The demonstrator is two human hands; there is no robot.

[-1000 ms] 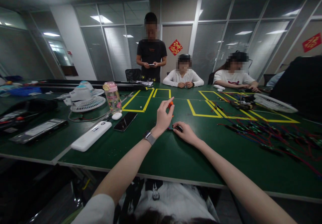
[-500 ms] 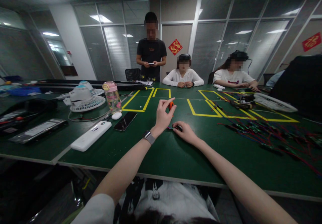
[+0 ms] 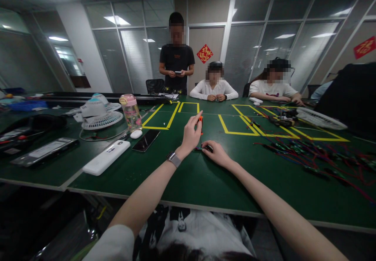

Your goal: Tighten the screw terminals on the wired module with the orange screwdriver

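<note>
Where the green worktop (image 3: 205, 182) lies nearest the wearer, two items are in hand.

Item 1: screwdriver (image 3: 200, 120), small, orange handle, thin dark shaft. It is held upright above the worktop, tip down towards item 2. The left hand (image 3: 190, 136) has its fingers (image 3: 196, 117) closed round the handle near the top. Judged light and stiff, and the slim shaft is likely to slip or wander at the tip. It is best held at the orange handle, not the shaft.

Item 2: small dark part (image 3: 208, 148), lying on the worktop just below the screwdriver. The right hand (image 3: 217, 154) pins it with thumb and forefinger closed on its near end. Judged very light, hard and easily flicked away. It is best gripped by its sides and kept flat. Finer detail is too small to tell.

Adjacent: wristwatch (image 3: 174, 159) on the left wrist. White power bank (image 3: 106, 157) and black phone (image 3: 146, 140) to the left. Pink-capped bottle (image 3: 131, 112) and desk fan (image 3: 98, 114) beyond them. Tangle of red and dark wires (image 3: 308, 153) well to the right. Yellow tape outlines (image 3: 164, 120) mark the far half.

Writing: red diamond hanging (image 3: 205, 53) on the far door carries characters too blurred to read. The power bank has a small dark mark, illegible. The bottle is patterned, and no brand can be made out.
</note>
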